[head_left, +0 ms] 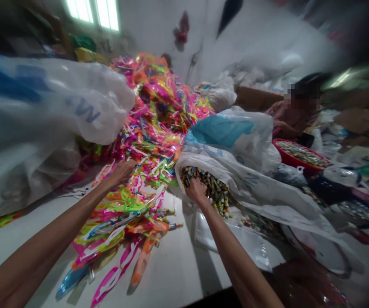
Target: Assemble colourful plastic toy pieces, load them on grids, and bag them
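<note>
My left hand (pixel 124 173) touches the near side of a tall heap of bright plastic pieces (pixel 158 124) in pink, orange and yellow-green; its fingertips are lost among them. My right hand (pixel 197 189) reaches into the mouth of a white woven sack (pixel 232 171). Inside lie many small cylindrical pieces (pixel 215 190) with dark, silver and yellow wrapping, and my fingers are partly sunk in them. Between my arms, a loose bunch of colourful strap-like pieces (pixel 120 231) is spread on the white table (pixel 174 278), some with small cylinders at their ends.
A large whitish plastic sack (pixel 52 98) bulges at the left. Clear plastic bags (pixel 235 239) lie beneath my right forearm. At the right, a person (pixel 295 111) sits behind a red basin (pixel 299 154) full of small pieces. A blue-and-white bag (pixel 229 128) rests beyond the open sack.
</note>
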`<state>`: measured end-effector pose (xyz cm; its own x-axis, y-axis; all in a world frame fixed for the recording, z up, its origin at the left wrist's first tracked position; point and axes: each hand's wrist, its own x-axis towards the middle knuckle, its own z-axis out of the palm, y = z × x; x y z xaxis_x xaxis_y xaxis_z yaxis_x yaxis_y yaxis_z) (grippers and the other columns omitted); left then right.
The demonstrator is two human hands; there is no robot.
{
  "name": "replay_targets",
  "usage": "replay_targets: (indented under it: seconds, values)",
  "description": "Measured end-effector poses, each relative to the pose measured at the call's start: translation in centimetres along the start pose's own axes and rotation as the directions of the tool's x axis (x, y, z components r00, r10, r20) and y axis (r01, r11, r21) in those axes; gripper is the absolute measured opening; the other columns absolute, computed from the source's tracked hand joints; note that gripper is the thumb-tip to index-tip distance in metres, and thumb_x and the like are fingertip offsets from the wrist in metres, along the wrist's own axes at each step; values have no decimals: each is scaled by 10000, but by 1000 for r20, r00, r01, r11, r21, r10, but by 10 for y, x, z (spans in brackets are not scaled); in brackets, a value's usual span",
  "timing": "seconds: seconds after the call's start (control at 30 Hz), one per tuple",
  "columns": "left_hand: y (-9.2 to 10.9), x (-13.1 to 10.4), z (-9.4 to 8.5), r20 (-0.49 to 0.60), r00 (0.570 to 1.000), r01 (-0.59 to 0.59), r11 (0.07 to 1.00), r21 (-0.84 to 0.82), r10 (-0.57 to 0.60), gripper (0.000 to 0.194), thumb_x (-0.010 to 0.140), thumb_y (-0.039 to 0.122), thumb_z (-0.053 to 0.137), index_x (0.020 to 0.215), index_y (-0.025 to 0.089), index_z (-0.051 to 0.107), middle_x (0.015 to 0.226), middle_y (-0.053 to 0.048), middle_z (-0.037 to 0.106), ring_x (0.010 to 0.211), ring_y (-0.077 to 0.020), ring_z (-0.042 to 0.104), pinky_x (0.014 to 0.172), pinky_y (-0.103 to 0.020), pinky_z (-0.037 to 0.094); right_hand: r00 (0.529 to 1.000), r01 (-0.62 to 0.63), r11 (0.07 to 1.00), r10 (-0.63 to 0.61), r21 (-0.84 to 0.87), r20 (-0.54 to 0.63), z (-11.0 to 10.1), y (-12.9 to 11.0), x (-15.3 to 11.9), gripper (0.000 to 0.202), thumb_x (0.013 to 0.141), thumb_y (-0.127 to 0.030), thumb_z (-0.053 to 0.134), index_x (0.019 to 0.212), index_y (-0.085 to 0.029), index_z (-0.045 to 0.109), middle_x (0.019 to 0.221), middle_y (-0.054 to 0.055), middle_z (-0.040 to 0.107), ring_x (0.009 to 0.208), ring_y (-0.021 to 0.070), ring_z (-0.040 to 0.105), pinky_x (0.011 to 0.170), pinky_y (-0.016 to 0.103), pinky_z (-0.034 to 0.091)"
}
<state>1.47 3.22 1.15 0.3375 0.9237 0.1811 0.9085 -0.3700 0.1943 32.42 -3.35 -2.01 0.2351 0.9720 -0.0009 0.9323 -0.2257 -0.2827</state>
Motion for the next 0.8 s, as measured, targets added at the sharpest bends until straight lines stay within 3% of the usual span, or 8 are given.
replay_targets:
  seconds: [0.13,0.2,0.27,0.33,0.43,0.57,0.67,0.8]
  values:
    - [41,-21,-44,-204,965,139,981,-138,-165,288,874,322,310,967,176,540,775,-60,617,705,-185,589,638,-266,400,1000,25,999,-24,-23,8,-3,-7,-1,266,770,-190,531,1011,-119,617,1115,183,576,1078,281,533,883,360,369]
    - [66,-42,-64,-231,935,114,846,-521,-268,212,843,336,385,896,187,526,667,3,561,533,-128,529,538,-232,389,999,33,999,-33,-1,-2,-8,-3,-5,253,789,-204,510,1008,-122,605,1111,171,582,1074,267,532,866,343,380]
    - [91,-65,-75,-79,964,87,579,-810,-255,189,822,369,443,812,189,498,587,42,503,434,-93,458,448,-207,359,999,34,999,-33,33,-21,-16,4,-13,241,816,-218,468,1004,-122,585,1092,161,589,1040,253,546,823,327,403]
    - [114,-86,-75,102,982,150,330,-932,-160,229,820,412,460,770,189,469,557,55,497,392,-73,420,394,-190,318,999,35,996,-33,76,-26,-24,14,-25,231,845,-272,435,978,-133,564,983,121,621,909,216,589,730,291,432]
    - [141,-109,-62,310,951,308,138,-941,-8,245,816,416,470,746,182,448,560,57,522,353,-51,411,365,-175,283,990,86,900,-125,426,63,-37,26,-49,289,857,-430,431,857,-161,536,652,6,571,558,133,538,508,224,394]
    - [164,-119,-35,405,908,392,119,-912,112,259,792,412,497,748,158,471,656,16,592,410,-69,532,400,-177,331,920,89,531,-369,843,135,-52,27,-89,407,843,-533,467,654,-172,472,485,-58,401,416,68,337,409,200,247]
    - [172,-121,-19,419,899,409,99,-907,125,272,776,420,513,798,151,486,682,1,606,435,-77,552,411,-179,326,876,27,456,-439,890,198,-63,25,-111,409,842,-504,509,625,-162,461,499,-61,380,427,50,286,405,201,194]
    - [175,-128,-18,446,867,425,140,-895,221,275,766,402,527,853,142,512,643,17,586,421,-62,506,436,-190,327,756,-129,428,-542,894,368,-77,24,-125,370,816,-496,561,691,-154,496,494,-87,320,418,40,193,399,212,106]
